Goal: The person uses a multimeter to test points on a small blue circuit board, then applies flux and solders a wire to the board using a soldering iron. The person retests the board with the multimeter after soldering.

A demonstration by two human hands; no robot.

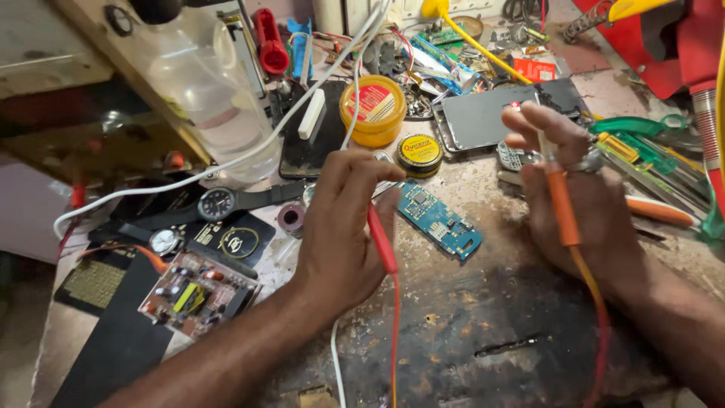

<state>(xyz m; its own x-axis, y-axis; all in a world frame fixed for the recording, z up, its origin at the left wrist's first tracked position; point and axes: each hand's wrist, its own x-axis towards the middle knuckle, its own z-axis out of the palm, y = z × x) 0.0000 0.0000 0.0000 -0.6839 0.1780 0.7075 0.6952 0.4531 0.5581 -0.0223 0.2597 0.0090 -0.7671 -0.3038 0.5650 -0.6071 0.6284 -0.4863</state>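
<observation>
A person's left hand pinches a slim red plastic test probe, its tip hidden behind the fingers. The right hand closes around an orange-handled probe, whose metal tip rises past the fingertips. Between the hands, a small blue rectangular circuit board lies flat on the stained, cluttered workbench. Both probe leads run out of view at the bottom edge.

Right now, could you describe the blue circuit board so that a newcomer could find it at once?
Start at the two hands in mid-bench. The blue circuit board lies flat between them, below the small round black-and-yellow tin. It is the only bare blue board there.
</observation>
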